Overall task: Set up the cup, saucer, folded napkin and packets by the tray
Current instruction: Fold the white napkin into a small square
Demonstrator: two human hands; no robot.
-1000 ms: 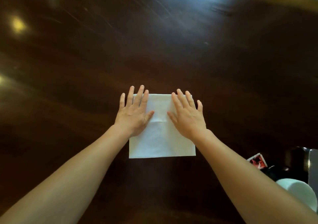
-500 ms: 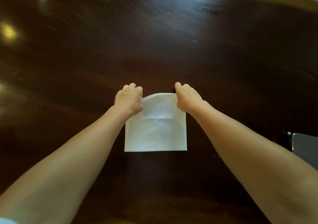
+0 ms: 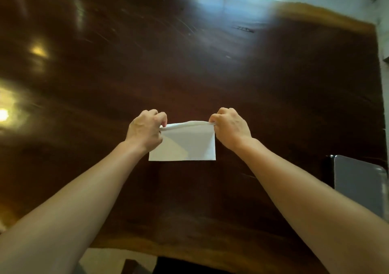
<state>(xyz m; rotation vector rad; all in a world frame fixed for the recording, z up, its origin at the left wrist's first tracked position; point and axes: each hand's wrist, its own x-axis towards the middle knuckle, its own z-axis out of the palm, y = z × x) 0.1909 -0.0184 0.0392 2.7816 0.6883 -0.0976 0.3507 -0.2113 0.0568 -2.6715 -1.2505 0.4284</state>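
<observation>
A white paper napkin (image 3: 189, 145) lies in the middle of the dark wooden table (image 3: 189, 63). Its far edge is lifted and curled toward me. My left hand (image 3: 146, 129) pinches the far left corner of the napkin. My right hand (image 3: 230, 127) pinches the far right corner. The near edge of the napkin rests flat on the wood. A grey metal tray (image 3: 360, 183) shows at the right edge of the view. The cup, saucer and packets are out of view.
The table's far edge runs along the top of the view, with pale floor beyond it. The near edge runs just below my forearms. Lamp reflections shine on the wood at the left.
My hands went from lying flat on the napkin to gripping its far corners, then drew the far edge up and toward me. The visible napkin is shorter. The view tilted up.
</observation>
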